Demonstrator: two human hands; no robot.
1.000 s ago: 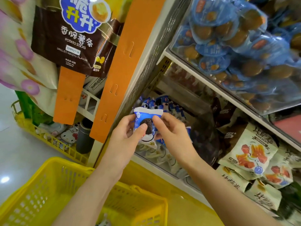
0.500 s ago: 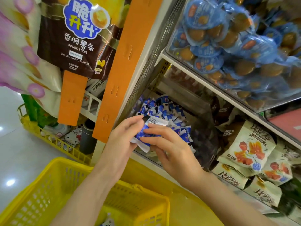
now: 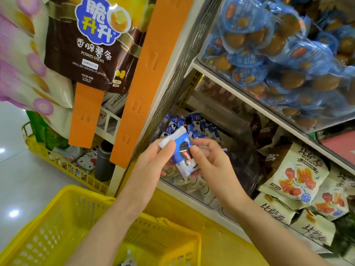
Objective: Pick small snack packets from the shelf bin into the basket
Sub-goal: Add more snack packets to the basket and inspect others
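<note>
A small blue-and-white snack packet (image 3: 183,152) with a dark cookie printed on it is held between both hands in front of the shelf bin. My left hand (image 3: 151,166) pinches its upper left edge. My right hand (image 3: 209,162) grips its right side with the thumb on the front. Behind them the clear bin (image 3: 192,186) holds several more of the same blue packets (image 3: 192,123). The yellow basket (image 3: 80,204) hangs below my left forearm, with something white at its bottom.
Orange hanging strips (image 3: 142,77) and a brown potato-stick bag (image 3: 90,47) hang at left. Blue egg packs (image 3: 269,54) fill the upper shelf bin. Cream meat-snack bags (image 3: 295,177) lie at right. A second yellow basket (image 3: 63,166) stands on the floor at left.
Both hands turned the packet: it was upright, then tilted flat, and now its printed face shows again, slanted. The hands stayed in front of the bin.
</note>
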